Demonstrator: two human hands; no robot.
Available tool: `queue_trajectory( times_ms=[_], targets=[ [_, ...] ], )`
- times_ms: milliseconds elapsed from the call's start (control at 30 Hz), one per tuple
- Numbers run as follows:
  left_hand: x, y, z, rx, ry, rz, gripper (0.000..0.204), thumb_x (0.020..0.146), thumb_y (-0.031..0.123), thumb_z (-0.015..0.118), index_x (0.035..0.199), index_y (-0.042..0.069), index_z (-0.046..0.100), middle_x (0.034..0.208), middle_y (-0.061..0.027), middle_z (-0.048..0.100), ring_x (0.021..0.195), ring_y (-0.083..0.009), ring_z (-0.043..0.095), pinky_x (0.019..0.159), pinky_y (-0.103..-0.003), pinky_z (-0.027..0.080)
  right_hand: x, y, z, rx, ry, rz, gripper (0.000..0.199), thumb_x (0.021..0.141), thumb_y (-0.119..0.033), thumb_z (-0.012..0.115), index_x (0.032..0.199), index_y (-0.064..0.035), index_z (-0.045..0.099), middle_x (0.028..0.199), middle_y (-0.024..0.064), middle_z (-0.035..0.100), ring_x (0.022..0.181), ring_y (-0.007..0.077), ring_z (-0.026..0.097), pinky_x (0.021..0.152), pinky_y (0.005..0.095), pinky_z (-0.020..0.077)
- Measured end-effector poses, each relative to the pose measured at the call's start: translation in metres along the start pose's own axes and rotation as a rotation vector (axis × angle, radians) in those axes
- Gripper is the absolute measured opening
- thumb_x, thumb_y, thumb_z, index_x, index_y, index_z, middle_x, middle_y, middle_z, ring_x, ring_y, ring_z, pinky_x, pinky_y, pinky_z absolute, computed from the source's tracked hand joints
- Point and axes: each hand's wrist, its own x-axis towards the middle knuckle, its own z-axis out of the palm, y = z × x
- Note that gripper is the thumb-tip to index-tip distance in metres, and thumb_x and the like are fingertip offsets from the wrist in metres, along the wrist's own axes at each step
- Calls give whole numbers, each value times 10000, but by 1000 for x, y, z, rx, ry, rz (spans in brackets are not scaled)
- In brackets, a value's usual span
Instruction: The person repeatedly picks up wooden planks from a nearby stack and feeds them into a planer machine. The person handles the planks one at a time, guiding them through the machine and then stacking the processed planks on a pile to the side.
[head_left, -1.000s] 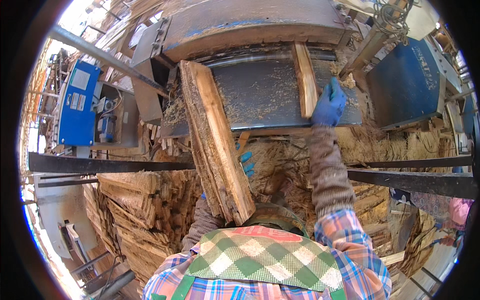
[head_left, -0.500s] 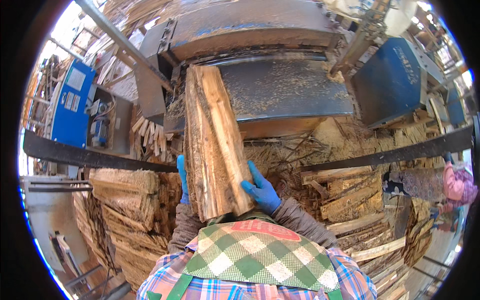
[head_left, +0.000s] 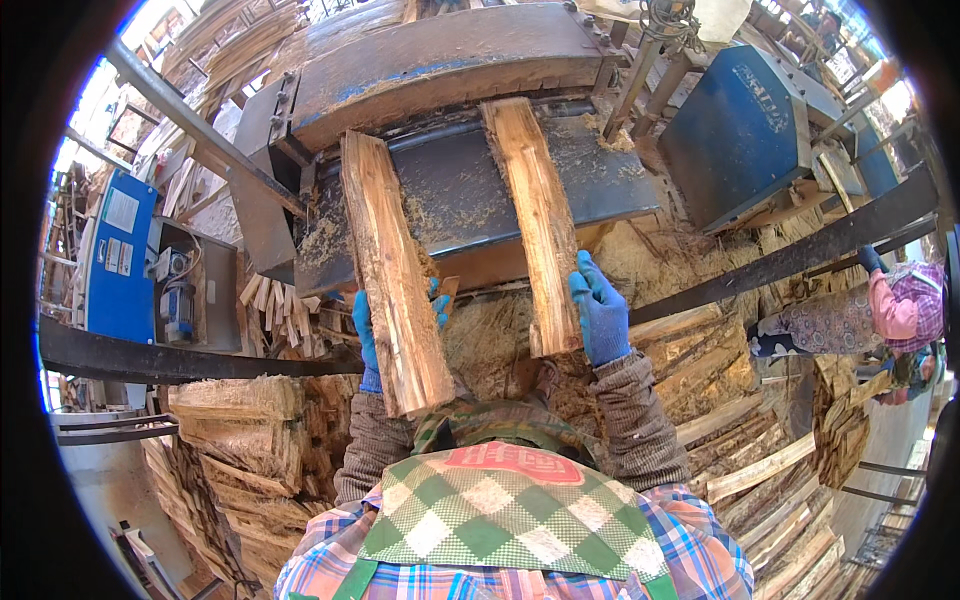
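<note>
Two long rough wooden slabs lie apart on the dark metal machine table (head_left: 450, 190), their near ends jutting toward me. My left hand (head_left: 366, 335), in a blue glove, is wrapped round the left wooden slab (head_left: 395, 280), with fingertips showing on its right side. The right wooden slab (head_left: 535, 220) has its far end up by the machine's roller. My blue-gloved right hand (head_left: 602, 312) grips that slab along its right side near the close end; the thumb and fingers press on its edge. Sawdust and chips litter the metal table.
Stacked slabs (head_left: 240, 430) stand at my left, and more timber (head_left: 760, 470) is piled at my right. A dark metal bar (head_left: 190, 352) crosses on each side. Blue cabinets (head_left: 740, 140) flank the machine. Another person (head_left: 890, 305) stands at the far right.
The slabs, side by side before, are now spread apart. My right hand has moved right and forward with one; the left slab stays with my left hand. The view has shifted.
</note>
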Motion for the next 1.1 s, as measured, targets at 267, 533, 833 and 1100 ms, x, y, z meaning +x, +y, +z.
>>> queue_trajectory(
  times_ms=[267,533,833,1100],
  targets=[
    [13,-15,7,189,333,113,951,914,649,604,1618,99,276,1560,-229,423,1332,-416,533,1073,-570,524,64,30,12,-559,125,-206,474,1035,-182,639,1452,22,543,1242,154,653,1070,204,632,913,340,549],
    [12,-4,-36,489,90,297,642,1073,477,437,1600,131,319,1559,-161,434,1357,-334,526,1119,-511,522,190,-4,64,-710,399,-150,476,1041,-371,594,1397,-57,621,1117,193,629,1002,308,637,900,403,538],
    [-25,10,-20,351,476,303,676,994,579,551,1478,107,543,1320,-130,675,1146,-279,678,961,-441,593,139,19,55,-434,116,-425,320,1060,-330,554,1116,-45,690,1066,117,598,958,207,586,853,397,520],
    [-29,-11,-37,1,-64,215,805,1008,645,498,1609,140,318,1586,-127,432,1289,-343,586,1045,-523,576,-57,43,96,215,-379,211,674,1031,-262,652,1600,-61,353,1669,135,321,1535,240,297,1216,387,333]
  ],
)
